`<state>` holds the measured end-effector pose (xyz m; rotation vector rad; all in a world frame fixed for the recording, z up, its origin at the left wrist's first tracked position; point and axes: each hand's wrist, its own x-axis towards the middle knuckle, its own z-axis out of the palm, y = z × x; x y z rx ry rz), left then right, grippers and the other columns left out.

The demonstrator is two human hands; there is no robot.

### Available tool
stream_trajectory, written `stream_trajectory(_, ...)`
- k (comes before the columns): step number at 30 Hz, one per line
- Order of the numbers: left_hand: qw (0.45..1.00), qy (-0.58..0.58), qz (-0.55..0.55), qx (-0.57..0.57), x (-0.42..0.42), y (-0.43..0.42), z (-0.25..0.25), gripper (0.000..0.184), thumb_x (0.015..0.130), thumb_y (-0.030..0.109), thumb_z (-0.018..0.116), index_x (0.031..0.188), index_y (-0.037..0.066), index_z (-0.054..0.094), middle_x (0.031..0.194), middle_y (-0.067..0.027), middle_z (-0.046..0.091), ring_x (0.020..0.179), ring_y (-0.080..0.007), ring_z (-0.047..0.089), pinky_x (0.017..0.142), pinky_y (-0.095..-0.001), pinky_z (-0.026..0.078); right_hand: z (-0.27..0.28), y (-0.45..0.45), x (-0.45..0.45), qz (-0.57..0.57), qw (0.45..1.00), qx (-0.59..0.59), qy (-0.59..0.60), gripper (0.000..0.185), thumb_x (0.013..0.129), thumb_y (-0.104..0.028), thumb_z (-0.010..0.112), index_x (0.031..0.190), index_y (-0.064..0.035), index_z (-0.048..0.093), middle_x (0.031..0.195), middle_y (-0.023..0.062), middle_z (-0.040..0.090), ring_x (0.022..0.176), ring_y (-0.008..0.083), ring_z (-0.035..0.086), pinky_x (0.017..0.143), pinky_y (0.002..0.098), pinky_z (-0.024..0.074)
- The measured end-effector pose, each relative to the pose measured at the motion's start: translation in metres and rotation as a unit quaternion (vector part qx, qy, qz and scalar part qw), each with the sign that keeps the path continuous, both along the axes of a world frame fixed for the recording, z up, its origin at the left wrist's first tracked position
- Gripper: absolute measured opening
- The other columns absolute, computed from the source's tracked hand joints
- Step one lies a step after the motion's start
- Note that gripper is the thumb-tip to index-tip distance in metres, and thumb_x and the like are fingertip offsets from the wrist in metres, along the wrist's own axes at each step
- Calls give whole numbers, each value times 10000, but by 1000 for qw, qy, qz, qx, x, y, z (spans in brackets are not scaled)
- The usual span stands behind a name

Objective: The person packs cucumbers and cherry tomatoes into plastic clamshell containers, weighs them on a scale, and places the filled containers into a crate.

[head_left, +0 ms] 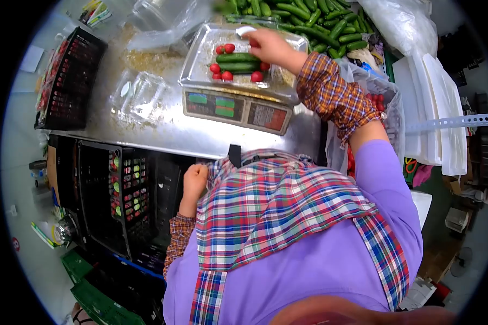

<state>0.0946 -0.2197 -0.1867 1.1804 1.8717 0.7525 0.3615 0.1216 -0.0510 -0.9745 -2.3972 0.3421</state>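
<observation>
My right hand [270, 47] is over a clear plastic tray on the scale, its fingers closed with a bit of red, apparently a cherry tomato, at the tips. Green cucumbers [238, 67] lie side by side there, with several cherry tomatoes [227, 76] around them. Beneath is the weighing scale [236, 109], its green displays facing me. A white oval piece [246, 31] shows just beyond my fingertips. My left hand [194, 183] is curled into a fist beside my checked apron, by the table's near edge; nothing shows in it.
Cucumbers [320, 23] are heaped at the back right. A lined bin [398, 103] with red tomatoes stands right. Clear plastic boxes [141, 96] lie on the steel table [171, 127]. Black crates [73, 76] with red packs stand at left and below the table edge.
</observation>
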Motion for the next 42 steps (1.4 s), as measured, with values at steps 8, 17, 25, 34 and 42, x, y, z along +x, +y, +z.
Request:
stream_trajectory(8, 995, 91, -8, -43, -19, -34, -21, 209, 768, 203, 580, 717, 7, 633, 715, -181, 603, 728, -331, 574, 674, -416, 467, 27, 10, -10, -20, 952, -220, 212, 341, 809, -215, 653, 1087, -24, 601, 770, 51, 629, 635, 124, 606, 523, 248, 472)
stream_trajectory(17, 949, 260, -31, -174, -35, -66, -73, 206, 743, 176, 565, 827, 14, 660, 929, -263, 614, 862, -394, 597, 756, -460, 493, 60, -57, 53, 31, 956, -274, 105, 424, 809, -118, 677, 1194, -7, 538, 974, 91, 645, 898, 151, 611, 766, 273, 506)
stream_trajectory(25, 956, 221, -36, -191, -26, -47, -33, 351, 821, 363, 589, 765, 23, 656, 802, -211, 629, 797, -393, 605, 693, -468, 482, -19, -126, 305, -256, 923, -139, -252, 365, 799, -294, 640, 1037, -19, 610, 918, 187, 643, 870, 316, 624, 757, 398, 485)
stream_trajectory(34, 990, 124, -14, -58, -19, -26, -29, 192, 794, 215, 599, 825, 30, 640, 780, -205, 623, 761, -373, 612, 668, -415, 492, -46, -185, 282, -216, 897, -242, -299, 590, 651, -245, 767, 1165, -69, 535, 1124, 206, 522, 1022, 363, 518, 904, 413, 418)
stream_trajectory(42, 995, 81, -28, -60, -12, -33, -35, 170, 796, 186, 595, 837, 25, 637, 737, -178, 619, 696, -317, 622, 646, -370, 486, -53, -188, 277, -167, 908, -257, -284, 434, 696, -219, 725, 1071, -46, 587, 1073, 219, 512, 996, 378, 533, 878, 401, 438)
